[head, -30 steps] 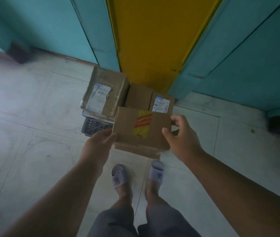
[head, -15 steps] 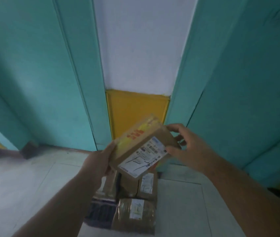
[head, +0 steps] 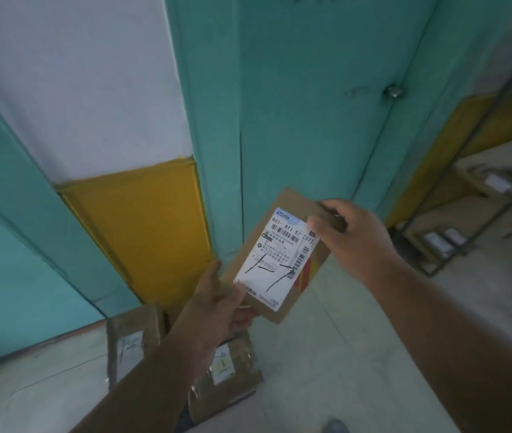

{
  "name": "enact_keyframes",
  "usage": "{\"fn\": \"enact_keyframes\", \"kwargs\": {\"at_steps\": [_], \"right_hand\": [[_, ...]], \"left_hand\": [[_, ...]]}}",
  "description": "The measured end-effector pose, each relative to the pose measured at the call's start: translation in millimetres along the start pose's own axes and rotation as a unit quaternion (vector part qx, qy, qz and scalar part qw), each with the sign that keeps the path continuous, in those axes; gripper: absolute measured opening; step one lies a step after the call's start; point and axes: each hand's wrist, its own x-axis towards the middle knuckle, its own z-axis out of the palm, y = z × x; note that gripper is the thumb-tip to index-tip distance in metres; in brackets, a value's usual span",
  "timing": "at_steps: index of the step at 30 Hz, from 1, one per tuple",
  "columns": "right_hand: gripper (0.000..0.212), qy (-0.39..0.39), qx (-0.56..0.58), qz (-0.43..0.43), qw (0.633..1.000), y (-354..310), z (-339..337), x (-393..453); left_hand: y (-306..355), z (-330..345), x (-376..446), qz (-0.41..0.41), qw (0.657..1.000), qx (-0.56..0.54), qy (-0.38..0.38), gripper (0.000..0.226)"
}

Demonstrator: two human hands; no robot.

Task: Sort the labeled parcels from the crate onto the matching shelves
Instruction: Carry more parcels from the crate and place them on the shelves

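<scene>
I see the parcel (head: 279, 260) held up in the air before the teal door (head: 310, 104), label (head: 275, 257) facing the camera. Left hand (head: 217, 307) grips its lower corner, thumb on the label; right hand (head: 351, 235) pinches the upper corner. More parcels (head: 132, 339) lie on the floor below. Shelf (head: 473, 220) with boxes at right, well apart
</scene>
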Motion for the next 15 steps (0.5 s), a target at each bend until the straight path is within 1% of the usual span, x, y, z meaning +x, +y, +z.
{"fn": "enact_keyframes", "kwargs": {"at_steps": [1,3,7,10,13,15], "right_hand": [[0.030,0.009,-0.002,0.017,1.000,11,-12,-4],[0.030,0.029,-0.006,0.050,0.998,36,-38,-10],[0.034,0.067,-0.016,0.068,0.995,97,-98,-17],[0.035,0.047,0.002,0.076,0.996,150,-150,-21],[0.045,0.020,-0.012,0.087,0.996,197,-209,-19],[0.053,0.018,-0.048,0.108,0.993,226,-250,-15]], "left_hand": [[-1,15,3,-0.003,1.000,0.016,-0.025,0.071],[-3,48,10,-0.001,0.996,0.060,-0.065,0.067],[-13,132,32,0.018,0.989,0.111,-0.092,0.058],[-23,214,47,0.025,0.980,0.147,-0.135,0.061],[-35,300,59,0.040,0.961,0.194,-0.195,0.041],[-36,354,66,0.045,0.952,0.211,-0.217,0.038]]}}
